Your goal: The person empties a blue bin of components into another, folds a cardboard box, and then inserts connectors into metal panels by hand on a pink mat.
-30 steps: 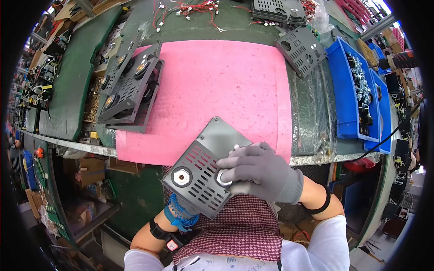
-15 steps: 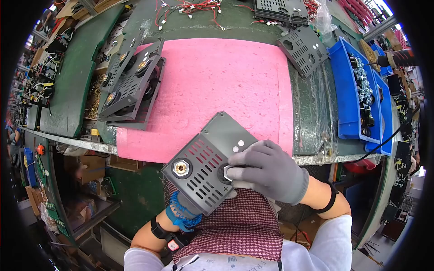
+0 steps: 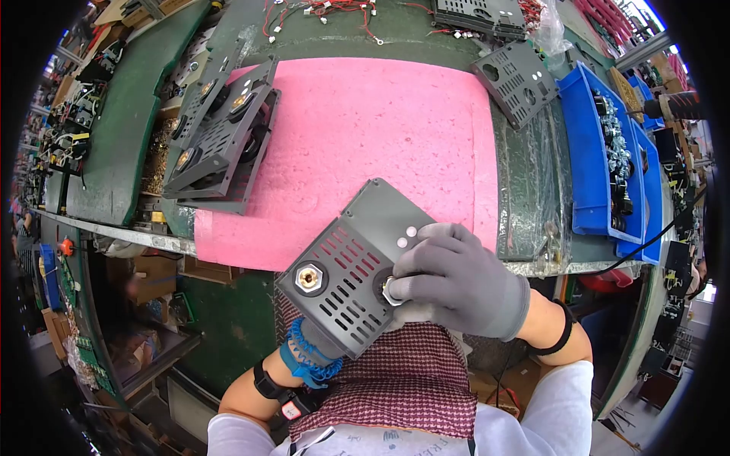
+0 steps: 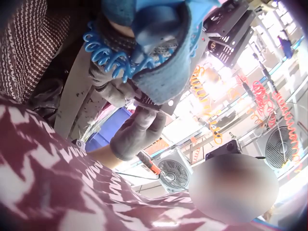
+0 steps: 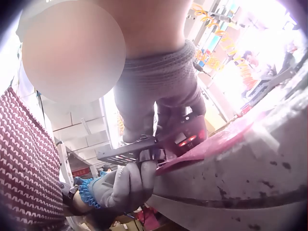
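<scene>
A dark grey slotted metal panel [image 3: 357,266] is held tilted over the near table edge and the lap. One brass-centred hex nut [image 3: 309,279] sits on its left part. My gloved right hand [image 3: 460,281] pinches a second hex nut [image 3: 392,291] at the panel's right hole, fingertips curled on its rim. My gloved left hand [image 5: 127,187] grips from beneath, its fingers up against the panel's underside in the right wrist view. From above, the panel hides most of that hand. Two round white spots [image 3: 407,236] show beside the right fingertips.
A pink mat [image 3: 380,129] covers the table's middle. Stacked panels with fittings [image 3: 228,144] lean at its left. A bare panel [image 3: 517,83] lies back right, beside blue bins [image 3: 589,167] of metal parts. Red wires [image 3: 327,9] lie at the back.
My right hand has drawn its fingers in from spreading over the panel to pinching the right nut. Both white spots are now uncovered. The panel has shifted slightly up and right.
</scene>
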### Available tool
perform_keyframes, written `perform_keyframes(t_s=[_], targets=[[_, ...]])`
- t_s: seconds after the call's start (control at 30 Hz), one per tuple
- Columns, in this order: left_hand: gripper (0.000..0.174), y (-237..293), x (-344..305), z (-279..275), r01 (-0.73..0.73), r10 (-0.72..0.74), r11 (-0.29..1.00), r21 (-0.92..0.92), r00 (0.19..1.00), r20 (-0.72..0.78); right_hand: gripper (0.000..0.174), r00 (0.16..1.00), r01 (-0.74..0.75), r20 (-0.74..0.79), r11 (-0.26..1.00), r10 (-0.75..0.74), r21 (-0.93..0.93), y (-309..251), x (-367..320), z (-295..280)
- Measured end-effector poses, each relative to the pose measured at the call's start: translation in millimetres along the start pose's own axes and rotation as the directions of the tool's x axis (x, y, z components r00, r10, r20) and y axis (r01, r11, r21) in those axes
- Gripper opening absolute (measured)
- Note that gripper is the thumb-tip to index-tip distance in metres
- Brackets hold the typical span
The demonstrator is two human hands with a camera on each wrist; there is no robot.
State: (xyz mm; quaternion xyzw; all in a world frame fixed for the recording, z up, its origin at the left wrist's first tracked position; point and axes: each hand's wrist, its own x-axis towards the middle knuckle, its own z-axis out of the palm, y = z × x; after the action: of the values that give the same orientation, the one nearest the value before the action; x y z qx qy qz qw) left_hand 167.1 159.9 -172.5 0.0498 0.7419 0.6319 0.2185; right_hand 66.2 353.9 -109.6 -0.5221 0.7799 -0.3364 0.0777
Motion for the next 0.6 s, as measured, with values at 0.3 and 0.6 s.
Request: perform_keyframes(t_s=[0.3, 0.6], targets=[[0.072, -9, -2, 8, -0.095, 0.081, 0.983, -0.160, 0.993, -0.087, 0.034, 0.998, -0.064, 0.012, 0.997, 0.063, 0.048, 4, 3, -8], [0.078, -8, 1, 6, -0.209, 0.290, 0.836, 0.508, 0.953, -0.086, 0.031, 0.991, -0.075, 0.112, 0.997, 0.074, 0.001, 3, 6, -12]])
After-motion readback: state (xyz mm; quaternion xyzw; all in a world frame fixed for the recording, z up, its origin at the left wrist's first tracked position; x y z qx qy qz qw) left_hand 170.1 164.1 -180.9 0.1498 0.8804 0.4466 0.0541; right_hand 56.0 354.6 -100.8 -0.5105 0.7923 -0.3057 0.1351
